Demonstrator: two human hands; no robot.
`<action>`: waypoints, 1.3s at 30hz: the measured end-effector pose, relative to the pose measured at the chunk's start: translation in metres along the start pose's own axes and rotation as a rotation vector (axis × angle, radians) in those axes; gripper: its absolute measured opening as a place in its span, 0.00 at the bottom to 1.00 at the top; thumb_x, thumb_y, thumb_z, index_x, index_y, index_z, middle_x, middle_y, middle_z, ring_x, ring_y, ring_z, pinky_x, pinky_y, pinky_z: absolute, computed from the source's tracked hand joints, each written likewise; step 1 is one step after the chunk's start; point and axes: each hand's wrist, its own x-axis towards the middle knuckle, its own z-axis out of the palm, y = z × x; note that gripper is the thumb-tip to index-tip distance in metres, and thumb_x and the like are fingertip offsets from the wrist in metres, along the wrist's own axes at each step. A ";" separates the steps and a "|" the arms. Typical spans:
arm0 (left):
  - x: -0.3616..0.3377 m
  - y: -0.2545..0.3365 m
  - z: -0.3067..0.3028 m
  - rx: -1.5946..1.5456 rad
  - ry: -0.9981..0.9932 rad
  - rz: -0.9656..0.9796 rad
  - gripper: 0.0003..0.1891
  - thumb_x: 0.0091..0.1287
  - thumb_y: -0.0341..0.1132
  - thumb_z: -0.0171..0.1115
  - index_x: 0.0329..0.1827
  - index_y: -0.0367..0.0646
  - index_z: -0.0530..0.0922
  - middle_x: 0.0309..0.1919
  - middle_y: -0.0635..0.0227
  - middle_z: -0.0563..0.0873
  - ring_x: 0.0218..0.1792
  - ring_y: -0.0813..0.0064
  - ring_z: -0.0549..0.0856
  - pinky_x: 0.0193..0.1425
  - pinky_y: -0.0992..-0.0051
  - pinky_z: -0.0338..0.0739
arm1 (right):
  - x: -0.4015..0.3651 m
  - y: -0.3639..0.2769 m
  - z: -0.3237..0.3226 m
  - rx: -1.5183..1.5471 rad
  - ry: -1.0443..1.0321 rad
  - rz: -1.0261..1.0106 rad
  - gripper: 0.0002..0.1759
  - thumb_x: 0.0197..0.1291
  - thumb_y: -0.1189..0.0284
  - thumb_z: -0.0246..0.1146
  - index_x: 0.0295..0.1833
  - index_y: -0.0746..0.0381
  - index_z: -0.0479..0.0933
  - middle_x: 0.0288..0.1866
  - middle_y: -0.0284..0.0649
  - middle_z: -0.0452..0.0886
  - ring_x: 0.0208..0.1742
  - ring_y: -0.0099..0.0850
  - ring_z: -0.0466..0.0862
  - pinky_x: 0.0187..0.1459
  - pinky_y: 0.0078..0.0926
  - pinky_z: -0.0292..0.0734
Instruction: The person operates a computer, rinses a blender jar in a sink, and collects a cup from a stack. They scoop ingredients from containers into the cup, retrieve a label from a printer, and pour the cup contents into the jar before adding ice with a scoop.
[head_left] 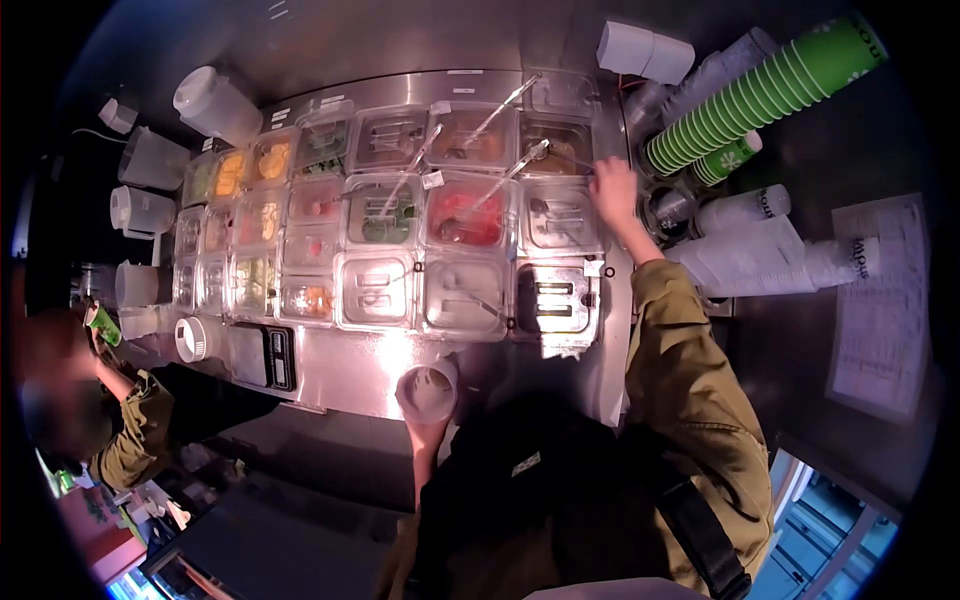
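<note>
My left hand (428, 432) grips a translucent plastic cup (427, 392) from below and holds it upright over the steel counter's front edge. My right hand (612, 190) reaches far forward to the right end of the topping station. Its fingers are closed on a thin utensil handle (572, 161) that runs into the back-right tub of brown topping (553, 138). The tub of red topping (466, 215), with a long spoon in it, lies just left of that arm.
Several clear lidded tubs (375, 290) of coloured toppings fill the steel counter (345, 365). Stacked green cups (770, 95) and clear cups (770, 255) lie at the right. White jugs (215, 103) stand at the back left. A co-worker (125, 420) at the left holds a green cup.
</note>
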 end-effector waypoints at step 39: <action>0.022 0.057 -0.006 -0.092 -0.134 -0.014 0.41 0.41 0.32 0.75 0.60 0.36 0.62 0.54 0.57 0.71 0.54 0.65 0.72 0.58 0.68 0.68 | 0.083 -0.005 -0.025 0.205 -0.689 0.061 0.08 0.42 0.77 0.58 0.27 0.69 0.79 0.25 0.51 0.80 0.26 0.41 0.82 0.26 0.36 0.76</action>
